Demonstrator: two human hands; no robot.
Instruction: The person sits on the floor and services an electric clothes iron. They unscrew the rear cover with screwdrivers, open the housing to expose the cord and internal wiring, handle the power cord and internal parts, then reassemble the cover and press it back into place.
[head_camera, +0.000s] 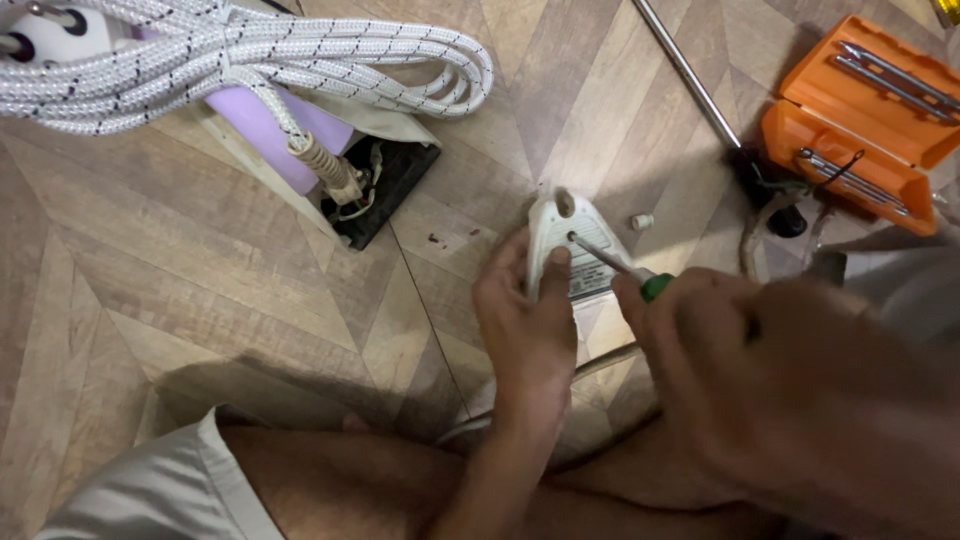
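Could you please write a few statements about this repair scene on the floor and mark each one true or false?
1. The right hand holds a green-handled screwdriver with its tip on the white plastic cover. True.
2. The left hand is away from the cover. False: it steadies the cover, thumb on top.
3. The orange tool case is shut. False: it lies open, metal bits showing.
4. A white braided cord lies coiled at upper left. True.

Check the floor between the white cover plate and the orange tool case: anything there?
Yes, head view: a small white cap lies on the wood floor between the white cover plate and the orange tool case, near a metal rod.
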